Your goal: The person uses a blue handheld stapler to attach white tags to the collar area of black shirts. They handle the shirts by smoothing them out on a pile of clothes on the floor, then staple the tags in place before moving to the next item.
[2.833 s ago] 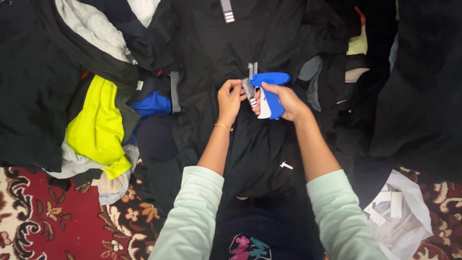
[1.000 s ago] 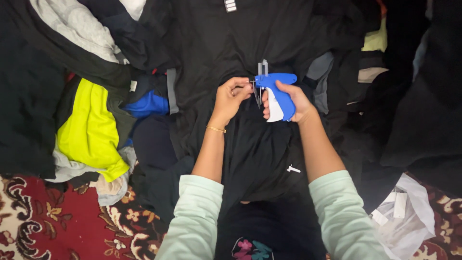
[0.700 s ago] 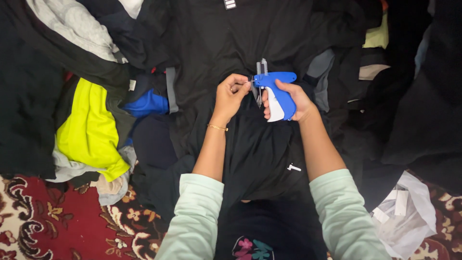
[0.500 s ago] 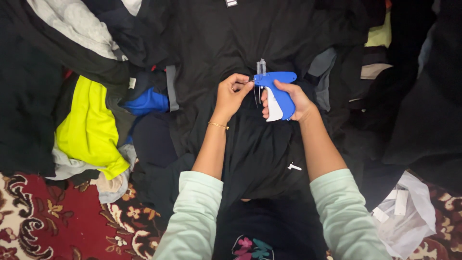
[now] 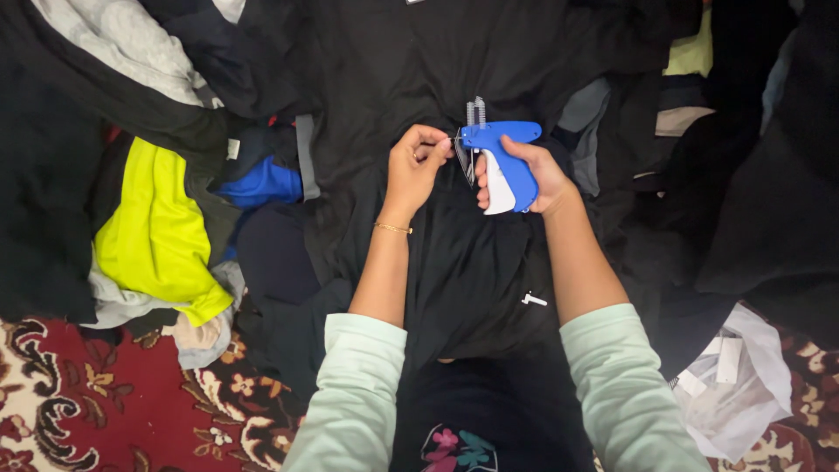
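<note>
Since the earliest frame the blue tagging gun (image 5: 505,162) has swung from a downward tilt to level, its needle end now pointing left toward the left hand (image 5: 418,168); over the last second both hands are barely shifting.

The right hand (image 5: 535,175) is closing around the gun's white-and-blue grip, fingers wrapped on the trigger side. The left hand is pinching something small right at the needle tip, thumb and fingers drawn together; whether that is a fold of fabric, a tag, or both cannot be told at this size. The gun is sitting above the middle of the black garment (image 5: 472,262) spread over the person's lap, far from the body and just right of the left hand.

Risks, as judged:
- The left fingertips are lying touching or just beside the needle. A squeeze of the trigger while they are in line could prick them.
- The cloth is dark and loosely folded, so the needle could be passing through more layers than intended, pinning them together.
- A loose pinch could let the fabric slip off the tip, leaving a fastener misfired.

A small white fastener (image 5: 532,300) is lying on the garment near the right forearm. A pile of clothes, with a yellow piece (image 5: 157,232), is lying to the left; a clear bag of white tags (image 5: 730,385) to the near right on the patterned carpet (image 5: 105,411).
</note>
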